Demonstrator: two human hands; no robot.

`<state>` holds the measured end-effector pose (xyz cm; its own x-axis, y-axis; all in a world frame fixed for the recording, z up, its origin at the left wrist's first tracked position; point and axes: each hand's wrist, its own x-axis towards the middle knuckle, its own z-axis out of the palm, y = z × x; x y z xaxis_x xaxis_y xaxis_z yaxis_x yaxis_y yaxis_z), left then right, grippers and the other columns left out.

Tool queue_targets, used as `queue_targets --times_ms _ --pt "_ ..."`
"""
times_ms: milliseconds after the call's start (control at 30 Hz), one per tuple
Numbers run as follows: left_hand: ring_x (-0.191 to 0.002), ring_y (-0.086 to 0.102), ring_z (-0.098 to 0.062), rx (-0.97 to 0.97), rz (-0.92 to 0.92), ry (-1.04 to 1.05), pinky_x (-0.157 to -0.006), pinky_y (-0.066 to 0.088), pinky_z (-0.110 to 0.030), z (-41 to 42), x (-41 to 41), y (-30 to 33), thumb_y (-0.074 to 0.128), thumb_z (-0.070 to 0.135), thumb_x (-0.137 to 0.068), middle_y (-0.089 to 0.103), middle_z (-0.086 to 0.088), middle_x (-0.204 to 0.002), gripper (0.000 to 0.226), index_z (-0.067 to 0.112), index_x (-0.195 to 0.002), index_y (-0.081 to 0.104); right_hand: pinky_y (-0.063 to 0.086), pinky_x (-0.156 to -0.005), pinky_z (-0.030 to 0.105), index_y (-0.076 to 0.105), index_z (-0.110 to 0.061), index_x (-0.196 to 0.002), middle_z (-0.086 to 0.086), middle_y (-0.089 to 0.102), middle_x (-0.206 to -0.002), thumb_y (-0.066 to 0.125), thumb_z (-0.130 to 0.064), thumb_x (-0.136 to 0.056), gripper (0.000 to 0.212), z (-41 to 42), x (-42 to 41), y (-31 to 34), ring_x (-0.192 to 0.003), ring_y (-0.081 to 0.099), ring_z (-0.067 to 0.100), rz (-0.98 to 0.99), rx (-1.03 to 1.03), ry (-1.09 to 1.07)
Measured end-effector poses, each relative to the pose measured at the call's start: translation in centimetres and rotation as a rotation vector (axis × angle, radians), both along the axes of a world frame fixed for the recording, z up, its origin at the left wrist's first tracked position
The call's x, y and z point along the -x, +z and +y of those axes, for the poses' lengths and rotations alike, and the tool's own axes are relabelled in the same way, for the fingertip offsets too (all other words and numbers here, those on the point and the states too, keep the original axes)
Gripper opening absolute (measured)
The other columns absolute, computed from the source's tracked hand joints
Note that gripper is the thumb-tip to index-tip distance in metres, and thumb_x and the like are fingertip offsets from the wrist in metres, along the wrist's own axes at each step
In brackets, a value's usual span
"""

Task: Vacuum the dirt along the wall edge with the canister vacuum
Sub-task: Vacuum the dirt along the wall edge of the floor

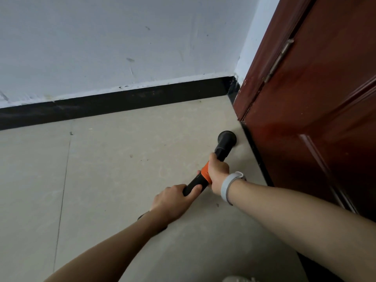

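By the door [317,110] edge, both hands gripping vacuum wand [220,152], open floor [114,159] leftward

Tiled floor [126,180] (specks, perhaps dirt) bears round nozzle [227,138].

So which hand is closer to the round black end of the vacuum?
The right hand. It grips the tube just behind the round nozzle; the left hand grips farther back along the same tube.
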<state>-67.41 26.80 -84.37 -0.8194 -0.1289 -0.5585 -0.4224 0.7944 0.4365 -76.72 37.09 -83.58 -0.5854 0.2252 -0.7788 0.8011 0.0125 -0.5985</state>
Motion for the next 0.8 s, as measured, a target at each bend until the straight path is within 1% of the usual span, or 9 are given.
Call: queue_targets --times_ms 67,100,133,200,267,300,533,700,800 --pt "-0.057 0.057 -0.013 0.034 0.007 0.001 -0.057 0.042 -0.027 -1.2 -1.6 -0.2 0.028 0.073 -0.083 0.057 0.008 -0.060 0.055 0.024 -0.070 0.049 0.045 -0.048 0.020 0.051 -0.004 -0.098 0.003 0.057 -0.060 0.041 -0.031 -0.093 0.029 -1.0 -1.5 -0.4 -0.039 0.058 0.009 0.005 -0.026 0.017" --pt "-0.058 0.057 -0.013 0.052 0.010 0.006 -0.055 0.039 -0.026 -1.8 -2.4 -0.3 0.028 0.073 -0.083 0.057 0.008 -0.060 0.056 0.023 -0.072 0.051 0.047 -0.051 0.021 0.050 -0.004 -0.103 0.003 0.057 -0.061 0.042 -0.031 -0.093 0.030 -1.7 -2.3 -0.6 -0.046 0.062 0.010 0.006 -0.018 0.016" --pt "-0.059 0.057 -0.014 0.061 0.008 0.018 -0.055 0.039 -0.027 -2.6 -3.2 -0.3 0.029 0.072 -0.084 0.057 0.007 -0.061 0.056 0.022 -0.074 0.053 0.053 -0.064 0.026 0.049 -0.003 -0.107 0.005 0.059 -0.063 0.042 -0.031 -0.092 0.032 -2.5 -3.1 -0.8 -0.060 0.068 0.018 0.006 -0.001 0.013" --pt "-0.057 0.057 -0.014 0.045 -0.009 0.062 -0.058 0.043 -0.028 -4.0 -4.4 -0.1 0.030 0.071 -0.085 0.059 0.005 -0.063 0.057 0.020 -0.080 0.057 0.051 -0.089 0.043 0.047 -0.003 -0.115 0.012 0.065 -0.078 0.043 -0.033 -0.092 0.038 -4.3 -4.3 -1.0 -0.088 0.066 0.033 -0.003 0.020 0.047" --pt "-0.054 0.056 -0.014 0.029 -0.017 0.121 -0.061 0.047 -0.028 -5.3 -5.4 0.1 0.031 0.069 -0.085 0.059 0.004 -0.062 0.058 0.018 -0.082 0.058 0.045 -0.097 0.047 0.045 -0.002 -0.122 0.018 0.065 -0.103 0.043 -0.036 -0.092 0.045 -6.0 -4.9 -0.9 -0.101 0.062 0.037 -0.009 0.006 0.105" --pt "-0.053 0.056 -0.014 0.033 -0.009 0.151 -0.061 0.048 -0.029 -5.8 -5.7 0.2 0.031 0.069 -0.086 0.059 0.004 -0.061 0.058 0.018 -0.081 0.058 0.043 -0.098 0.047 0.045 -0.003 -0.123 0.019 0.064 -0.109 0.043 -0.037 -0.092 0.047 -6.7 -5.0 -0.8 -0.103 0.060 0.037 -0.012 0.001 0.134" --pt "-0.062 0.065 -0.025 0.032 0.045 0.426 -0.063 0.051 -0.031 -8.3 -9.1 0.4 0.033 0.063 -0.088 0.064 -0.003 -0.061 0.054 0.017 -0.072 0.055 0.039 -0.102 0.045 0.043 -0.006 -0.123 0.018 0.063 -0.114 0.042 -0.040 -0.091 0.047 -12.0 -6.1 0.0 -0.109 0.057 0.035 -0.023 -0.003 0.418" --pt "-0.059 0.065 -0.025 0.065 0.057 0.547 -0.062 0.053 -0.036 -10.5 -12.1 0.5 0.034 0.066 -0.086 0.066 -0.006 -0.062 0.056 0.017 -0.070 0.056 0.041 -0.100 0.046 0.043 -0.008 -0.122 0.017 0.063 -0.114 0.041 -0.043 -0.090 0.048 -15.2 -8.5 0.4 -0.107 0.058 0.035 -0.039 0.058 0.549" --pt "-0.053 0.063 -0.025 0.059 0.074 0.615 -0.059 0.053 -0.037 -11.9 -13.7 0.6 0.037 0.063 -0.087 0.064 -0.006 -0.056 0.055 0.015 -0.068 0.055 0.042 -0.099 0.045 0.044 -0.007 -0.123 0.016 0.060 -0.115 0.042 -0.043 -0.090 0.049 -17.0 -9.6 0.7 -0.108 0.056 0.034 -0.039 0.060 0.607"
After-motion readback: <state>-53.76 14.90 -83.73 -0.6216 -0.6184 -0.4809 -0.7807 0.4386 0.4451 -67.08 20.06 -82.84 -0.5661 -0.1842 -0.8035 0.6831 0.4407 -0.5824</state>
